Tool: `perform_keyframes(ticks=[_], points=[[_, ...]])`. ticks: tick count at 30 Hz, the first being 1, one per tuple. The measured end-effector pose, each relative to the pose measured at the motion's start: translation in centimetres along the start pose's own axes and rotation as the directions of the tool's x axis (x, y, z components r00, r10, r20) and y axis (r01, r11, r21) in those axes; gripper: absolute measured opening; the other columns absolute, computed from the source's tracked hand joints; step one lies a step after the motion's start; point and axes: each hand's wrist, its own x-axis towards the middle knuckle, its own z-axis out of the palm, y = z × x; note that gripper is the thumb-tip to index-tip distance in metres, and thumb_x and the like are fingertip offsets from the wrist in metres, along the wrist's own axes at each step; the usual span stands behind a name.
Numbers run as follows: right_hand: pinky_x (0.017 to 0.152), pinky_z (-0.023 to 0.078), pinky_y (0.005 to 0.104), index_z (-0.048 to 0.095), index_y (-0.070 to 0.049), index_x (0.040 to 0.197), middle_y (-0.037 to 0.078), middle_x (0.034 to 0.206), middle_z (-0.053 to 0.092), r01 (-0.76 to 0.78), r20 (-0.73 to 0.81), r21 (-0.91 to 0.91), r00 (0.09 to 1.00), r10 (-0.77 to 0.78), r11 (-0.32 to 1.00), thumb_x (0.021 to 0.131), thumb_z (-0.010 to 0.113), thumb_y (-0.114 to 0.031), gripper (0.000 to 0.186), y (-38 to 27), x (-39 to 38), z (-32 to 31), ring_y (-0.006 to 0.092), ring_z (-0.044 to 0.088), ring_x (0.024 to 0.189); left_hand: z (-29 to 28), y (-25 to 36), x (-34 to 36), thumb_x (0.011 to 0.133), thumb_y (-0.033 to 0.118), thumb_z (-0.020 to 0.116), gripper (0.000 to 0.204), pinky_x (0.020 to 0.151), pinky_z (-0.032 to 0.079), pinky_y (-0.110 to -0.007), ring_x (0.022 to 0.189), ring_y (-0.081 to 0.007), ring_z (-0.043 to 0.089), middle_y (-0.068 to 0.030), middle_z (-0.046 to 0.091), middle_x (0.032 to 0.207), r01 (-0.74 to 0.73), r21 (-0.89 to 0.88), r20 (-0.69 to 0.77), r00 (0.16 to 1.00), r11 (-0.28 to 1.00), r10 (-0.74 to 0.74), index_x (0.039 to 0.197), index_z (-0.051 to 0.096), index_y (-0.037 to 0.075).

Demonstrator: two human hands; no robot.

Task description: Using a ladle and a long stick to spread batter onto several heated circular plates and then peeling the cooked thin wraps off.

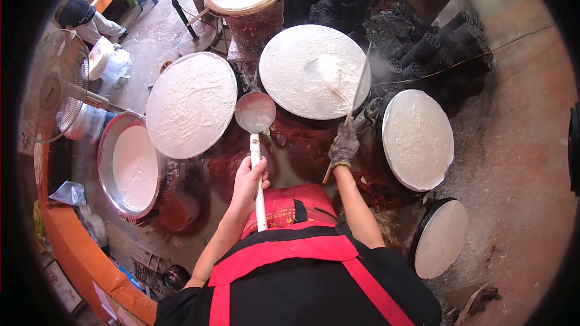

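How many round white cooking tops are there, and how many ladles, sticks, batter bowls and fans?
Round white steaming tops: 4 (left, middle, right, small lower right)
Ladle in the left hand: 1
Thin stick in the gloved right hand: 1
Metal bowl of white batter: 1
Fan: 1
Total: 8

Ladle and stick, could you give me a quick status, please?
Left hand grips white-handled ladle, bowl between two griddles. Gloved right hand holds thin stick over middle round sheet, steam rising. Nothing blocking.
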Motion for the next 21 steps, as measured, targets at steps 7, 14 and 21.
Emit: perform_keyframes(ticks=[7, 14, 21], points=[[0.094, 0.039, 0.0284, 0.043, 0.002, 0.126, 0.015, 0.12, 0.054, 0.305, 0.486, -0.285, 0.863, -0.137, 0.909, 0.089, 0.047, -0.011, 0.039, -1.8, 3.9, 0.4, 0.0233, 0.053, 0.11, 0.1, 0.2, 0.2, 0.088, 0.014, 0.052, 0.012, 0.038, 0.03, -0.017, 0.052, -0.0052, 0.038, 0.0002, 0.044, 0.073, 0.112, -0.02, 0.153, 0.982, 0.993, -0.108, 0.096, 0.046, 0.007], [0.088, 0.04, 0.0266, 0.054, -0.004, 0.119, 0.01, 0.112, 0.06, 0.054, 0.212, -0.192, 0.977, -0.013, 0.98, 0.083, 0.058, -0.008, 0.036, -4.6, -3.1, -0.4, 0.0153, 0.054, 0.095, -1.6, -0.7, -0.3, 0.087, 0.007, 0.049, 0.012, 0.039, 0.03, -0.017, 0.052, -0.0065, 0.038, -0.0022, 0.044, 0.073, 0.155, -0.112, 0.11, 0.984, 0.982, -0.143, 0.097, 0.043, 0.007], [0.075, 0.044, 0.0276, 0.057, -0.003, 0.115, 0.008, 0.102, 0.063, 0.158, 0.2, -0.233, 0.973, -0.112, 0.96, 0.084, 0.056, -0.008, 0.031, -3.5, 4.1, -1.8, 0.0145, 0.056, 0.086, -0.5, -1.0, -0.2, 0.087, 0.008, 0.049, 0.012, 0.04, 0.031, -0.018, 0.053, -0.0075, 0.039, -0.0025, 0.044, 0.072, 0.173, -0.095, 0.149, 0.976, 0.98, -0.158, 0.097, 0.044, 0.005]])
